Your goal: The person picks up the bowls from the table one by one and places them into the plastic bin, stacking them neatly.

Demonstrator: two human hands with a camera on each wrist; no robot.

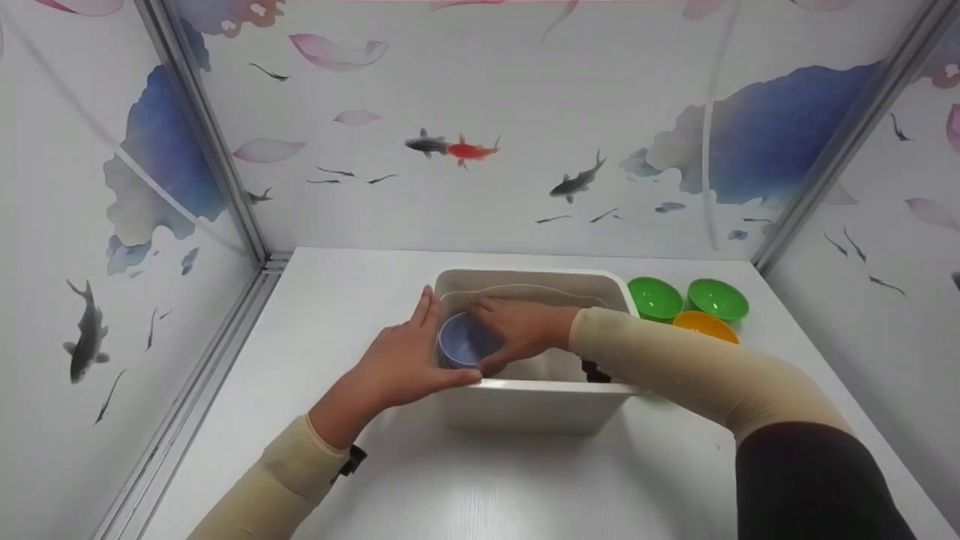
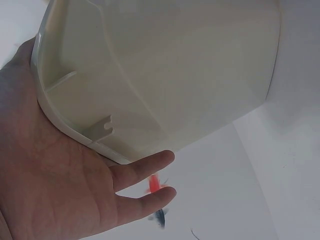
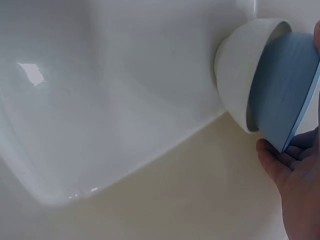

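A white plastic bin [image 1: 525, 409] stands on the table, and my left hand [image 1: 397, 367] rests against its left front corner. In the left wrist view the palm of that hand [image 2: 60, 175] lies along the bin's rim [image 2: 62, 125], with two fingers stretched out straight. My right hand [image 1: 529, 330] reaches inside the bin and grips a blue bowl [image 1: 465, 341] by its rim. The right wrist view shows the blue bowl [image 3: 282, 85] partly nested in a white bowl [image 3: 237, 67] at the bin's inner end, the right hand's fingertips [image 3: 272, 160] on the blue rim.
Two green bowls, one nearer the bin [image 1: 655, 298] and one farther right [image 1: 718, 300], stand right of the bin. An orange bowl [image 1: 706, 325] sits in front of them, partly behind the right sleeve. Printed panels [image 1: 480, 202] enclose the white table [image 1: 360, 300] at back and sides.
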